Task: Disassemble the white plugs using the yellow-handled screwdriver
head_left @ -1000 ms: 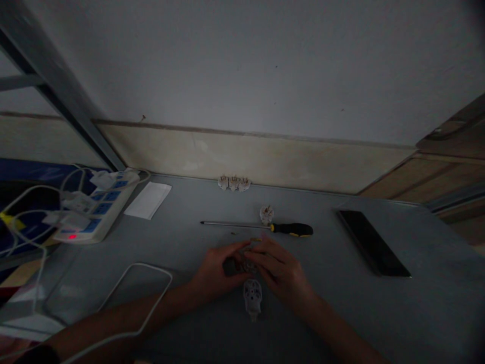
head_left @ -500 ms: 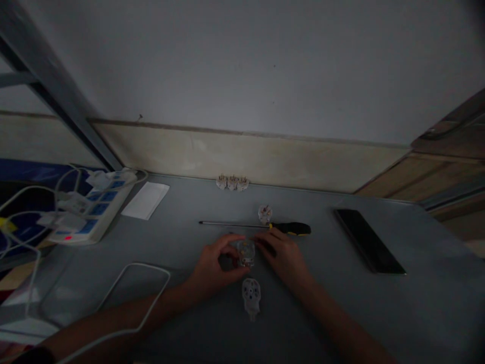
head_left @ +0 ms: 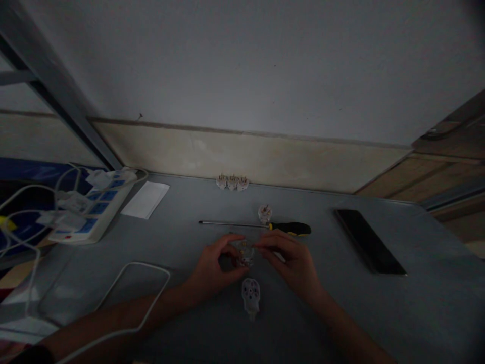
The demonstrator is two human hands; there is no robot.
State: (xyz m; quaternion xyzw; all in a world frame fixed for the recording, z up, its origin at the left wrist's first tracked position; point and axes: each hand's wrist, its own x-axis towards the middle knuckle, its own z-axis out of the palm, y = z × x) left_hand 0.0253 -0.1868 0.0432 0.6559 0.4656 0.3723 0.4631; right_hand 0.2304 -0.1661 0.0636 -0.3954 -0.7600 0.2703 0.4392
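Observation:
My left hand (head_left: 217, 263) grips a small clear plug part (head_left: 246, 253) between thumb and fingers, over the grey table. From the other side my right hand (head_left: 286, 253) reaches in, its thumb and fingers pinched at the part's right edge; whatever they hold there is too small to make out. Just below lies a white plug cover (head_left: 250, 297) with holes in its face. Beyond the hands, a screwdriver (head_left: 290, 228) with a black and yellow handle lies crosswise. Touching or close behind its shaft is another plug piece (head_left: 264, 213) with metal pins.
Several pinned plug pieces (head_left: 232, 182) stand in a row by the wall. A dark phone (head_left: 369, 242) lies to the right. On the left are a power strip (head_left: 96, 215) with plugs, folded white paper (head_left: 146, 200) and a looping white cable (head_left: 147, 265).
My right hand has shifted slightly right and turned, its fingers now pinched at the part's edge. My left hand and the other objects stay where they were.

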